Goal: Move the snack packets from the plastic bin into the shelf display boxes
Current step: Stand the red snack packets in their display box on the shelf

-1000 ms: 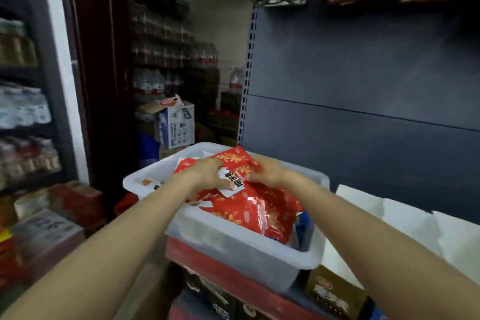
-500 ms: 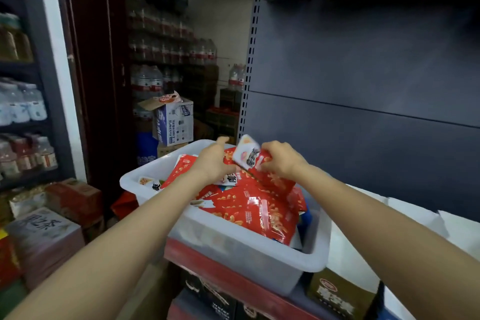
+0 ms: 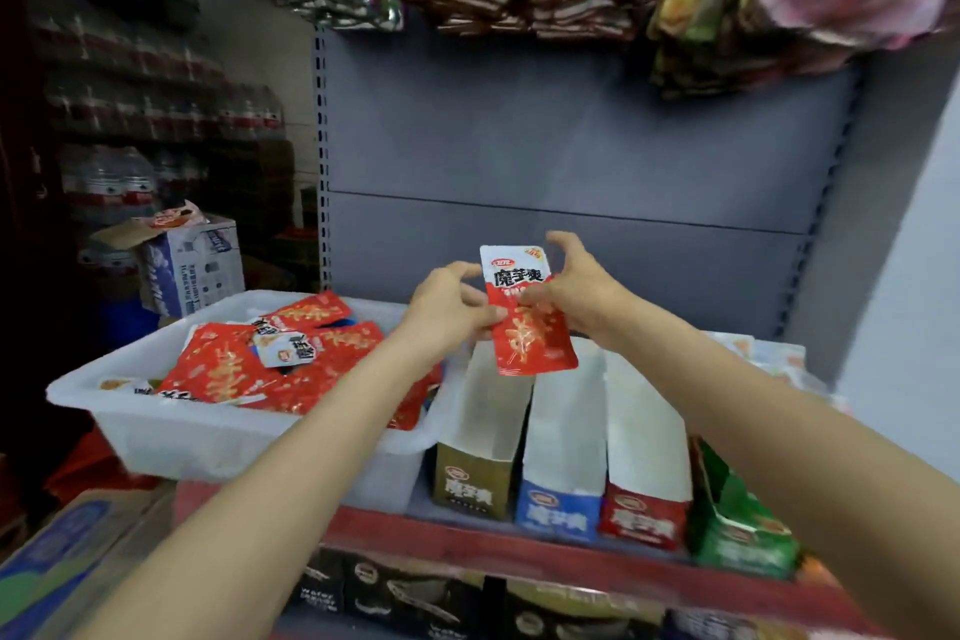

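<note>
A red snack packet (image 3: 527, 314) is pinched upright by the left hand (image 3: 449, 309) and right hand (image 3: 576, 294), above the display boxes (image 3: 563, 437), likely to align it for insertion. The plastic bin (image 3: 171, 431), at nine o'clock, holds more.

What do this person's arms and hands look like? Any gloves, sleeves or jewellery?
Both forearms are bare right to the bottom edge of the picture, with no sleeve showing. The left hand and the right hand wear no gloves. No watch, bracelet or ring is visible on either wrist or on the fingers, though the picture is slightly blurred.
</note>
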`<state>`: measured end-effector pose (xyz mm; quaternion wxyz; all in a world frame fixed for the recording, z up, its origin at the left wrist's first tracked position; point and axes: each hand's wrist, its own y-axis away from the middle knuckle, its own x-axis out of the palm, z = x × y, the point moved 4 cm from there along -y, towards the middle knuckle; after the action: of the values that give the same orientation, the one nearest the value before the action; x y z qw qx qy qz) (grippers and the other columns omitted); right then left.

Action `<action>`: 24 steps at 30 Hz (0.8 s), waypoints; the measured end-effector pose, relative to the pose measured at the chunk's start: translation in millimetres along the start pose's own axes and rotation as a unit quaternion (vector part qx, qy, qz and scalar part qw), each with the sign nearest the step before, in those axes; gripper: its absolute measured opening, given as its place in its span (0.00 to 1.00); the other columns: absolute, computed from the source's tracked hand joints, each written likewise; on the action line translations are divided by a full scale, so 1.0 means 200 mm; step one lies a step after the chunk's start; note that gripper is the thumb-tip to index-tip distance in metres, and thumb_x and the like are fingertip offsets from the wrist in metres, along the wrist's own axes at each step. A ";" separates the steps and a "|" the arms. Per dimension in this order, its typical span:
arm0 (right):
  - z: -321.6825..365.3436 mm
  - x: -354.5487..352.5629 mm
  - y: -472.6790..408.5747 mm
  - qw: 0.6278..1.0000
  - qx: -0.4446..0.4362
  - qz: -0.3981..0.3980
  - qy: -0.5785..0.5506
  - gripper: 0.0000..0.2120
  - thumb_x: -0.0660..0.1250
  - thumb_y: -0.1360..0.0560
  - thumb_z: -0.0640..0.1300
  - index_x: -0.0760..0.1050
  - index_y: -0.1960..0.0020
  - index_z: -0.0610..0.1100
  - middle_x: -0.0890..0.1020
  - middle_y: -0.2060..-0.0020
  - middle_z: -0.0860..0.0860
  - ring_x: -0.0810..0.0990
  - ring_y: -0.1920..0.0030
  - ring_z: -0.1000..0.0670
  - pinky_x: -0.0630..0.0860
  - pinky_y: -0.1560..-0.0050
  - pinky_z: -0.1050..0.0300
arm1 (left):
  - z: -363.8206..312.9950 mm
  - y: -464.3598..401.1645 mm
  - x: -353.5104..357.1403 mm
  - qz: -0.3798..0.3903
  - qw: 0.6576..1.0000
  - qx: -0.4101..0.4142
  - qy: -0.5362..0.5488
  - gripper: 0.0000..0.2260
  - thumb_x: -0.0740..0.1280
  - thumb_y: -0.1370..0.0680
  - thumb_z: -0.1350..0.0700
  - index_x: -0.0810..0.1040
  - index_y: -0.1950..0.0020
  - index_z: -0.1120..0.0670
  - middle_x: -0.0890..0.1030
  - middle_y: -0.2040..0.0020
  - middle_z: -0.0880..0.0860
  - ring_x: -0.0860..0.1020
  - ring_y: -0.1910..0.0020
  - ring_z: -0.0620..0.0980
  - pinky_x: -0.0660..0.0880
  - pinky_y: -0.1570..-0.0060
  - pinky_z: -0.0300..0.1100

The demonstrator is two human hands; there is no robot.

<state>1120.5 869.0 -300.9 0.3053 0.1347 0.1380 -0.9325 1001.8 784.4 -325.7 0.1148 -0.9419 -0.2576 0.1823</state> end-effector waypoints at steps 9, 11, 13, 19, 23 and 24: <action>-0.04 -0.58 0.23 0.976 -0.084 -0.108 0.169 0.16 0.69 0.27 0.34 0.66 0.46 0.44 0.77 0.51 0.43 0.80 0.54 0.44 0.81 0.58 0.47 | -0.18 0.04 0.47 0.004 0.992 0.087 -0.096 0.10 0.72 0.28 0.64 0.77 0.51 0.54 0.81 0.62 0.49 0.82 0.58 0.50 0.80 0.53 0.50; -0.05 -0.67 0.24 0.979 -0.089 -0.118 0.142 0.12 0.68 0.27 0.31 0.67 0.53 0.42 0.78 0.51 0.39 0.81 0.54 0.41 0.81 0.58 0.43 | -0.18 0.02 0.53 0.004 0.991 0.087 -0.101 0.08 0.72 0.28 0.63 0.78 0.54 0.53 0.82 0.60 0.50 0.82 0.56 0.51 0.79 0.51 0.51; -0.06 -0.72 0.23 0.975 -0.105 -0.123 0.155 0.11 0.67 0.27 0.31 0.66 0.56 0.42 0.79 0.52 0.37 0.82 0.53 0.40 0.82 0.59 0.42 | -0.17 -0.01 0.58 0.008 0.992 0.081 -0.097 0.07 0.73 0.28 0.61 0.78 0.53 0.55 0.82 0.59 0.51 0.82 0.56 0.51 0.79 0.50 0.51; -0.11 -0.74 0.15 0.950 -0.135 -0.133 0.247 0.10 0.69 0.27 0.33 0.67 0.55 0.41 0.79 0.52 0.42 0.81 0.52 0.41 0.81 0.58 0.42 | -0.12 -0.07 0.65 0.057 0.979 0.079 -0.177 0.20 0.72 0.27 0.59 0.73 0.37 0.56 0.79 0.42 0.53 0.77 0.43 0.49 0.73 0.45 0.40; -0.13 -0.77 0.11 0.944 -0.133 -0.140 0.268 0.09 0.70 0.27 0.34 0.69 0.54 0.41 0.78 0.53 0.45 0.80 0.52 0.42 0.80 0.55 0.42 | -0.07 -0.10 0.66 0.104 0.962 0.061 -0.247 0.32 0.73 0.28 0.55 0.64 0.27 0.55 0.69 0.29 0.52 0.68 0.31 0.49 0.65 0.37 0.41; -0.13 -0.77 0.10 0.945 -0.131 -0.142 0.265 0.09 0.70 0.27 0.34 0.70 0.54 0.41 0.78 0.52 0.44 0.80 0.53 0.43 0.81 0.55 0.43 | -0.05 -0.11 0.66 0.123 0.957 0.055 -0.257 0.33 0.73 0.28 0.54 0.63 0.27 0.54 0.68 0.28 0.51 0.67 0.30 0.49 0.65 0.36 0.41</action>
<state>1258.0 944.3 -277.2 0.1366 0.3150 0.3529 -0.8704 1102.6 870.7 -347.1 0.0725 -0.8800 -0.1500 0.4448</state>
